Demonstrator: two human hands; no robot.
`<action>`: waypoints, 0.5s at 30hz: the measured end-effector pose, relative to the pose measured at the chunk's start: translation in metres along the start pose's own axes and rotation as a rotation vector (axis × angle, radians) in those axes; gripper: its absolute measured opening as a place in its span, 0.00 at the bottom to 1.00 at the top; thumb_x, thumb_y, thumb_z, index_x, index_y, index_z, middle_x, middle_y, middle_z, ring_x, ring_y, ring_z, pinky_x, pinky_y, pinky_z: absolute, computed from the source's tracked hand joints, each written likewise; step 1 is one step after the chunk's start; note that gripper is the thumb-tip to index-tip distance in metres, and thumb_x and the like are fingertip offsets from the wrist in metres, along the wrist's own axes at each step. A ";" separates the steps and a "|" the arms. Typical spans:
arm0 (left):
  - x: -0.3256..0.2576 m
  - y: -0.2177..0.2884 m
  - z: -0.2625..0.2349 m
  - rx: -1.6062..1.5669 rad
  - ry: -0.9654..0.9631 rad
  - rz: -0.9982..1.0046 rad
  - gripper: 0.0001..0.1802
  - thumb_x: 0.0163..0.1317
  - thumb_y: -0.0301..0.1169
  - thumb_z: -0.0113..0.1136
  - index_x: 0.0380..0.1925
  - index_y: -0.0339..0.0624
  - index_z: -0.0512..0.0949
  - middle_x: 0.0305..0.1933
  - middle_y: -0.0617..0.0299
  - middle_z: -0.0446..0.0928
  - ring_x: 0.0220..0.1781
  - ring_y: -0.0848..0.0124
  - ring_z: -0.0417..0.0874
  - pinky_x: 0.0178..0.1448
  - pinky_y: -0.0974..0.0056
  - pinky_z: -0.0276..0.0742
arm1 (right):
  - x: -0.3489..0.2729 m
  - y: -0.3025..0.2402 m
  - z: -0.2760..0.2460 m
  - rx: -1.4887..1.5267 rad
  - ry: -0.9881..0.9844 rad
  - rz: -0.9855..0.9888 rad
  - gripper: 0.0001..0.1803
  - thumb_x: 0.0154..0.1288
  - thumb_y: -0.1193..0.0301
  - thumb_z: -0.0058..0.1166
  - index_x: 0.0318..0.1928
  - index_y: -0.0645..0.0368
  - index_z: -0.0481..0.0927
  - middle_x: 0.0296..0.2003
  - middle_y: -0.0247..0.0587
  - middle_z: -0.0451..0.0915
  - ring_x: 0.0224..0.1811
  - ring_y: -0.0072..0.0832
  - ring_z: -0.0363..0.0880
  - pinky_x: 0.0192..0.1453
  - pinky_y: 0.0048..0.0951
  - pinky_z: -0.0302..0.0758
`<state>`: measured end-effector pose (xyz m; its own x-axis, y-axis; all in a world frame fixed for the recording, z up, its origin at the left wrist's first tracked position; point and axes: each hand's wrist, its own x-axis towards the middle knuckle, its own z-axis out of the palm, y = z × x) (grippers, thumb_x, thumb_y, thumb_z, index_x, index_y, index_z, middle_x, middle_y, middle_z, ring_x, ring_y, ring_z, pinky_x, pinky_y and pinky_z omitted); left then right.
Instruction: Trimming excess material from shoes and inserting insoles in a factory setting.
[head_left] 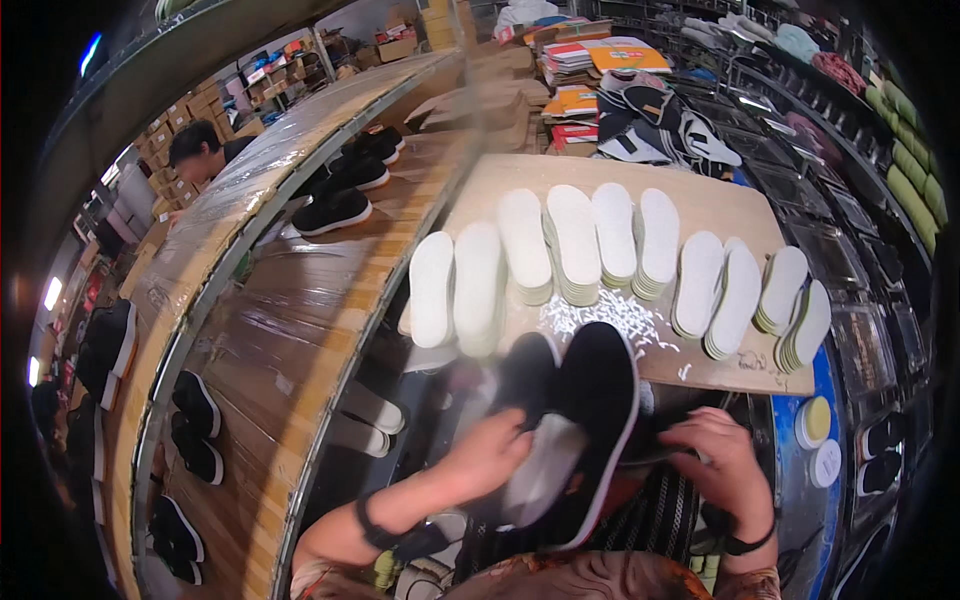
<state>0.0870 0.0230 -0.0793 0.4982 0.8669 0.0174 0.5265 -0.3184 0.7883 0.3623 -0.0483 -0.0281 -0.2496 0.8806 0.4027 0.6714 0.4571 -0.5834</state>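
Observation:
Two black shoes (pixel 601 385) with white sole edges are held up in front of me, toes pointing away. My left hand (pixel 495 450) is closed on them from the left; the nearer-left shoe (pixel 530 365) is blurred by motion. A pale patch shows beside my left fingers, perhaps the inside of a shoe. To the right of the shoes, my right hand (pixel 718 450) has its fingers bent toward a dark shape whose kind I cannot make out. Beyond the shoes, several stacks of white insoles (pixel 575 235) stand in an uneven row on a board (pixel 740 205).
Small white strips (pixel 610 322) lie scattered on the board. A wrapped rack (pixel 290 330) with black shoes (pixel 335 212) runs along my left. Round tubs (pixel 813 422) stand at right. Orange and white packages (pixel 625 55) and shoe uppers (pixel 665 120) lie behind. Another person (pixel 200 155) is beyond the rack.

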 end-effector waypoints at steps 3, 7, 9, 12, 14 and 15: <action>-0.018 0.018 -0.070 -0.338 0.145 -0.333 0.02 0.58 0.25 0.52 0.30 0.38 0.72 0.21 0.77 0.63 0.22 0.87 0.60 0.23 0.77 0.57 | -0.012 0.034 -0.008 0.012 0.004 0.274 0.11 0.45 0.77 0.58 0.34 0.60 0.79 0.29 0.43 0.79 0.33 0.40 0.77 0.42 0.34 0.72; -0.002 -0.049 -0.156 -0.174 0.511 -0.290 0.08 0.55 0.26 0.52 0.34 0.34 0.73 0.27 0.72 0.69 0.29 0.84 0.66 0.32 0.76 0.64 | -0.017 0.066 0.028 -0.084 -0.124 0.389 0.10 0.47 0.75 0.56 0.34 0.61 0.79 0.30 0.47 0.79 0.35 0.44 0.77 0.41 0.37 0.73; -0.002 -0.094 -0.221 -0.039 0.600 -0.348 0.15 0.52 0.27 0.54 0.41 0.31 0.74 0.32 0.67 0.72 0.34 0.79 0.70 0.38 0.72 0.69 | -0.009 0.076 0.045 -0.019 -0.297 0.408 0.10 0.48 0.72 0.56 0.34 0.61 0.79 0.31 0.48 0.79 0.36 0.46 0.76 0.42 0.38 0.73; 0.051 -0.217 -0.310 0.700 0.769 -0.611 0.31 0.46 0.43 0.60 0.42 0.26 0.71 0.45 0.39 0.74 0.47 0.47 0.76 0.49 0.57 0.73 | 0.008 0.085 0.068 0.006 -0.419 0.492 0.12 0.49 0.70 0.56 0.36 0.60 0.79 0.33 0.48 0.79 0.37 0.46 0.77 0.43 0.38 0.74; 0.109 -0.265 -0.341 0.284 0.706 -0.840 0.28 0.45 0.43 0.61 0.39 0.29 0.75 0.36 0.42 0.78 0.40 0.47 0.79 0.45 0.54 0.74 | 0.024 0.095 0.082 -0.060 -0.498 0.494 0.12 0.50 0.68 0.57 0.36 0.59 0.79 0.34 0.47 0.79 0.38 0.45 0.77 0.44 0.37 0.74; 0.131 -0.292 -0.347 0.558 0.677 -0.787 0.26 0.48 0.44 0.56 0.38 0.29 0.76 0.42 0.39 0.76 0.46 0.49 0.78 0.48 0.56 0.73 | 0.032 0.100 0.088 -0.081 -0.551 0.503 0.13 0.48 0.69 0.58 0.36 0.60 0.79 0.34 0.48 0.79 0.37 0.44 0.78 0.42 0.36 0.74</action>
<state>-0.2408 0.3627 -0.0938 -0.4774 0.8728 0.1013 0.8378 0.4174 0.3519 0.3602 0.0368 -0.1352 -0.1979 0.9255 -0.3230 0.8407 -0.0092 -0.5415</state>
